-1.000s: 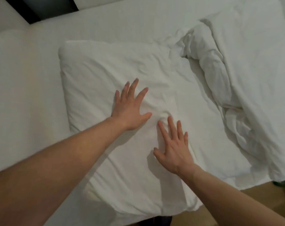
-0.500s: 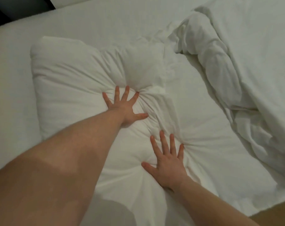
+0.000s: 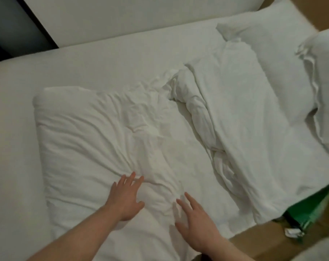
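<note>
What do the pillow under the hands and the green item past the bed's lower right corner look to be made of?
Pillow: white woven fabric, likely cotton, matte, over a soft filling. It wrinkles finely and puckers around the left hand lying flat on it. Green item: probably thin plastic film or a bag, glossy, with bright highlights and sharp folds, but too blurred to be sure.

White pillow [image 3: 95, 140], white duvet [image 3: 235, 117], green bag [image 3: 310, 210], plain throughout

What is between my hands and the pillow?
Nothing visible. The left hand lies flat on the white pillow; the right hand, blurred, is on or just over it. The crumpled duvet lies to its right.
</note>
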Motion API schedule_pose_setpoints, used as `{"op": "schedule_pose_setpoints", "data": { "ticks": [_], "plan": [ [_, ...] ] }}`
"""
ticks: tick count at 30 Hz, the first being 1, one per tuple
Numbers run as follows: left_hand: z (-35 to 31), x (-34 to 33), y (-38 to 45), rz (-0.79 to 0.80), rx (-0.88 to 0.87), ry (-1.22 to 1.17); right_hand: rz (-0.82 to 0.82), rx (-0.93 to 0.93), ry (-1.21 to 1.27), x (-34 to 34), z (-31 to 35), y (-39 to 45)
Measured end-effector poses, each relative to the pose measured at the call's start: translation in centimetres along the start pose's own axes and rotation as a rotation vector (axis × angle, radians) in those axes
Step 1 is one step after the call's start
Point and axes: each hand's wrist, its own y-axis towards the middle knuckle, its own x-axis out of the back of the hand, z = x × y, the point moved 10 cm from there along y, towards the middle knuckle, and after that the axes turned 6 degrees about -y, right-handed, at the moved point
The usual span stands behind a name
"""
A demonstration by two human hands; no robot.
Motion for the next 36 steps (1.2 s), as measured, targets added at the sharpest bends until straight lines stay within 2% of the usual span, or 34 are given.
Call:
{"op": "schedule_pose_setpoints", "data": {
  "ticks": [3,6,10,13,16,18,19,22,24,27,29,31,32,34,36],
  "plan": [
    [-5.9,2.5,-1.0,-0.141,-0.086,-0.095,-0.255,-0.07,0.165,8.6,-4.2,-1.8],
    [-12.4,5.1,-0.6,-0.243,-0.15,-0.268,-0.461,-0.16,0.229,16.2,-10.7,-3.4],
    [-21.0,6.3,2.0,-0.275,-0.117,-0.504,-0.557,-0.26,0.275,22.8,-20.3,-4.3],
    [-26.3,4.3,5.2,-0.192,0.031,-0.768,-0.599,-0.33,0.273,26.5,-27.7,-4.9],
    [-31.6,1.5,8.5,-0.088,0.181,-1.055,-0.583,-0.396,0.282,29.2,-34.9,-4.6],
    [-34.5,0.1,10.6,-0.098,0.233,-1.285,-0.538,-0.445,0.263,30.1,-39.5,-3.7],
    [-35.5,-0.7,11.7,-0.116,0.26,-1.348,-0.512,-0.469,0.256,30.4,-41.7,-3.1],
    [-36.8,-1.9,13.7,-0.181,0.371,-1.313,-0.404,-0.523,0.226,30.9,-47.0,-0.8],
    [-36.8,-2.0,13.6,-0.242,0.478,-1.486,-0.332,-0.523,0.223,30.9,-49.0,0.7],
    [-38.6,-2.3,14.1,-0.153,0.419,-1.807,-0.264,-0.513,0.315,30.4,-50.7,2.7],
    [-39.2,-3.6,15.1,-0.041,0.418,-1.9,-0.214,-0.518,0.398,29.6,-51.4,3.6],
    [-38.1,-4.8,15.2,-0.041,0.471,-1.836,-0.166,-0.537,0.488,28.7,-52.1,4.2],
    [-36.9,-5.4,14.8,-0.089,0.535,-1.736,-0.152,-0.543,0.529,28.3,-52.6,4.4],
    [-34.9,-4.7,13.3,-0.285,0.617,-1.398,-0.137,-0.544,0.605,27.7,-53.5,4.9],
    [-34.1,-1.5,12.1,-0.595,0.552,-1.094,-0.121,-0.544,0.665,27.6,-53.7,5.1]
  ]
}}
